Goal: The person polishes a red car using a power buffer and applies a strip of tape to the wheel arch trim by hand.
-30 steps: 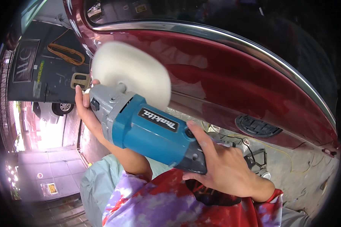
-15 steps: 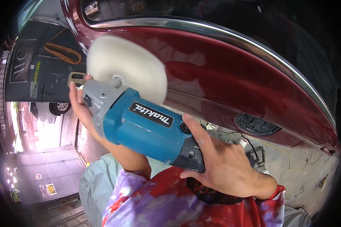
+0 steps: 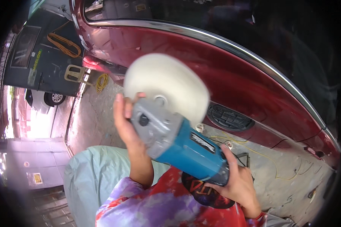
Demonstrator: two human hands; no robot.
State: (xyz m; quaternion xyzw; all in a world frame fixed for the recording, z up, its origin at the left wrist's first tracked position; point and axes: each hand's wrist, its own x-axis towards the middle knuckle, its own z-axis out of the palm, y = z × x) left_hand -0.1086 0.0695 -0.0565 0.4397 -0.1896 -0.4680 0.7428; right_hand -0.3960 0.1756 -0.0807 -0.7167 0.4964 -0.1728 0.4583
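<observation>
I have the left hand (image 3: 128,123) cradling the grey gear head (image 3: 157,125) of a blue-and-grey electric polisher (image 3: 189,152), fingers curled around it, apparently to steer the round cream pad (image 3: 166,75). The right hand (image 3: 238,185) grips the dark rear end, likely for balance. The polisher stands before a glossy dark-red car panel (image 3: 231,85); I cannot tell whether the pad touches. Around it I see grey concrete floor (image 3: 271,191) and a dark-grey wall (image 3: 57,66).

I hold a blue and gray polisher (image 3: 191,150) aslant, its cream pad (image 3: 174,81) blurred, perhaps touching the glossy red car panel (image 3: 235,83).
</observation>
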